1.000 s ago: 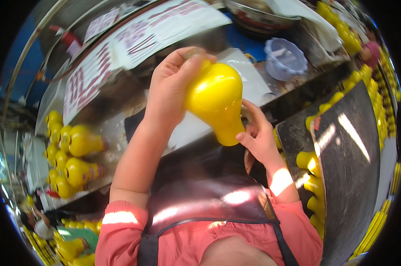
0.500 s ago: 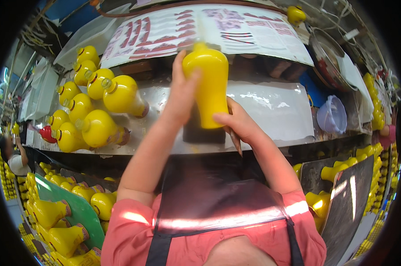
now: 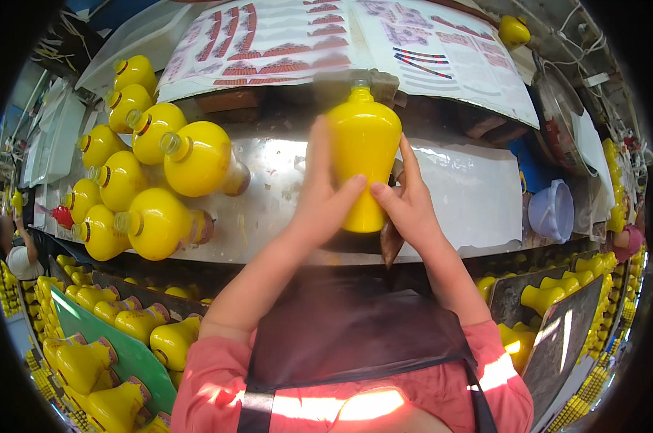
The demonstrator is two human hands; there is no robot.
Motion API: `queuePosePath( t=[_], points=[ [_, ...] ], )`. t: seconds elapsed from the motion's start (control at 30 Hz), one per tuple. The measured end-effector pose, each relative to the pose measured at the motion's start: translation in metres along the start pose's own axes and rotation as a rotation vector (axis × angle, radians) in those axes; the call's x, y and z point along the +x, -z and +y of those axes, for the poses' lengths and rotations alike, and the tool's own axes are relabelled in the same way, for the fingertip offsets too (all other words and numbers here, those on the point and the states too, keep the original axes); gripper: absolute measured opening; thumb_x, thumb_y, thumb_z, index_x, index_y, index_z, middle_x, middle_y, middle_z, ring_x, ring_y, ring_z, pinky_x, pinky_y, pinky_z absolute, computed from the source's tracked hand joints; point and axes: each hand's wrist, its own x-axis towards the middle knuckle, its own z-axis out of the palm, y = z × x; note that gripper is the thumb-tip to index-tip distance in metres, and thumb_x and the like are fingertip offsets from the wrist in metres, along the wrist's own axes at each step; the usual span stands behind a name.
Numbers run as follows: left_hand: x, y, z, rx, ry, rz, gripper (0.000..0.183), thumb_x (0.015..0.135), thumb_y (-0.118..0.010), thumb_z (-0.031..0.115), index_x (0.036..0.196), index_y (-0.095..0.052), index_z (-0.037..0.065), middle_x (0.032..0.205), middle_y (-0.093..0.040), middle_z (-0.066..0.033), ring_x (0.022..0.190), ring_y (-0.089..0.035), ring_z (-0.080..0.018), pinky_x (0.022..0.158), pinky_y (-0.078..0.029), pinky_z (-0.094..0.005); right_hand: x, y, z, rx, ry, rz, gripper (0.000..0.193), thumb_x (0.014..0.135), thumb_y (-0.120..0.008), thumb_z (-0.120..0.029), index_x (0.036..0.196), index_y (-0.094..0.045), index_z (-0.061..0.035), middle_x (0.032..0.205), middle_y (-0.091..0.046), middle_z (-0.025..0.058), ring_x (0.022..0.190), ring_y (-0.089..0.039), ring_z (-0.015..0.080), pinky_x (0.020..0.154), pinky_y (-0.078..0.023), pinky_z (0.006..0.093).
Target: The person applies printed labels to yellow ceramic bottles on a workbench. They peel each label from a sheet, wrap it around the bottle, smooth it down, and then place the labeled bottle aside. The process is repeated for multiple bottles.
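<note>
A glossy yellow vase-shaped bottle (image 3: 364,148) with a clear neck is between my two hands, over the bench, its neck pointing away from me. My left hand (image 3: 326,191) lies along its left side, thumb on the front, fingers a little blurred. My right hand (image 3: 413,209) grips its right side, thumb on the front and fingers partly hidden behind. The bottle's visible lower part is plain yellow. Below my right hand a brown pointed thing (image 3: 391,244) sticks out; I cannot tell whether that hand holds it. A dark block (image 3: 380,83) shows behind the bottle's neck.
Several yellow bottles (image 3: 196,159) lie at the left, some with patterned bands at the base. Sheets of printed decals (image 3: 283,50) lie on a raised board at the back. A lilac bucket (image 3: 552,211) stands at right. Racks of yellow bottles flank me, beside a green board (image 3: 113,346).
The bottle has come from a tilted, blurred position to a steadier one, slightly right in view. My left hand has slid down its side, and my right hand has moved up along it.
</note>
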Motion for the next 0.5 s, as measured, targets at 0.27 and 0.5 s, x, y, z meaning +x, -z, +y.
queuePosePath(
  t=[0.27, 0.5],
  points=[
    [0.004, 0.004, 0.006, -0.172, 0.183, -0.025, 0.097, 0.093, -0.068, 0.005, 0.168, -0.006, 0.009, 0.158, -0.038, -0.0148, 0.139, -0.048, -0.0262, 0.113, -0.042, -0.0383, -0.017, 0.001, -0.008, -0.364, 0.212, 0.072, 0.089, 0.093, -0.071, -0.018, 0.165, -0.020, -0.0037, 0.123, -0.061, 0.0203, 0.086, -0.064, 0.0166, 0.075, -0.051, 0.0301],
    [-0.001, -0.005, -0.001, -0.044, 0.084, 0.052, 0.095, 0.093, -0.071, 0.008, 0.167, -0.011, 0.006, 0.156, -0.042, -0.0137, 0.136, -0.049, -0.0240, 0.113, -0.042, -0.0378, -0.002, -0.009, 0.004, 0.236, 0.007, -0.151, 0.082, 0.099, -0.064, -0.029, 0.165, -0.021, -0.0068, 0.151, -0.050, 0.0283, 0.135, -0.055, 0.0425, 0.109, -0.045, 0.0436]
  ],
)
